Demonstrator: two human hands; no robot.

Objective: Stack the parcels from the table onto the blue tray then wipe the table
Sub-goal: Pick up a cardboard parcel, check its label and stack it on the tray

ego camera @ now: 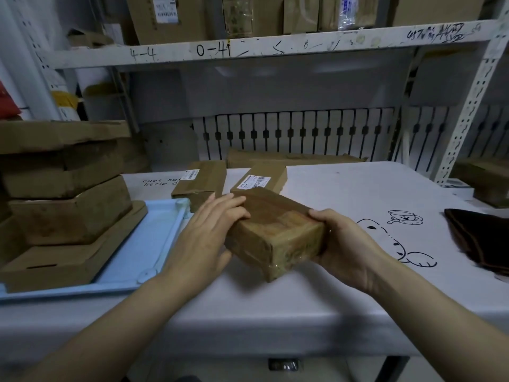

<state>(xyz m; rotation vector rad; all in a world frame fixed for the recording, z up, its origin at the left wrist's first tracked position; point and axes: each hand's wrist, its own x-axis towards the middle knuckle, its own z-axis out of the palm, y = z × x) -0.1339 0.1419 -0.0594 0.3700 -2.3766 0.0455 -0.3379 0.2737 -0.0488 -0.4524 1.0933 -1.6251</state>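
A taped brown cardboard parcel [275, 232] is held tilted just above the white table [358, 194], between both hands. My left hand [205, 238] lies flat against its left side, fingers straight. My right hand [344, 249] grips its right end, fingers curled under it. The blue tray [148, 244] lies at the left with a stack of several flat brown parcels [68, 210] on it. Two smaller labelled parcels [201, 183] [261, 179] rest on the table behind the held one. A long flat parcel [292, 158] lies at the table's back edge.
A dark brown cloth [479, 238] lies at the table's right edge. White metal shelving [468, 111] with boxes stands behind and to the right. More parcels [484, 175] sit on a shelf at the far right.
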